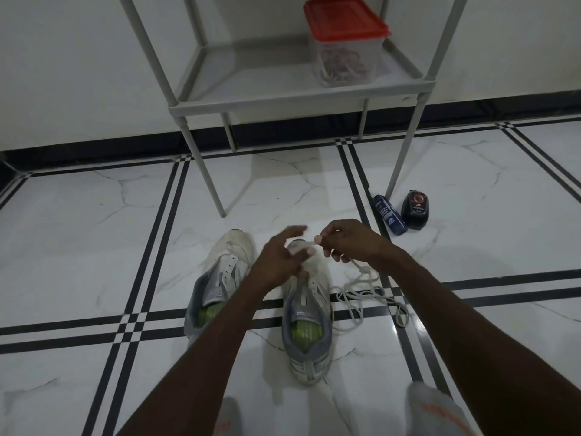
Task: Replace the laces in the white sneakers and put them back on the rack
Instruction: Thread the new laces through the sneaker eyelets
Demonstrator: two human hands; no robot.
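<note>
Two white sneakers with grey collars and green insoles stand side by side on the tiled floor, the left sneaker (220, 278) and the right sneaker (309, 322), both with empty eyelets. My right hand (349, 240) pinches the end of a white lace (364, 294), which trails down into a loose pile on the floor right of the right sneaker. My left hand (279, 256) hovers over the toe of the right sneaker, fingers spread and blurred, close to the lace tip. The grey rack (283, 99) stands behind the shoes.
A clear box with a red lid (344, 45), holding tangled laces, sits on the rack's shelf. A blue bottle (390, 215) and a black shoe-polish container (415, 209) lie by the rack's right front leg. My knees show at the bottom edge.
</note>
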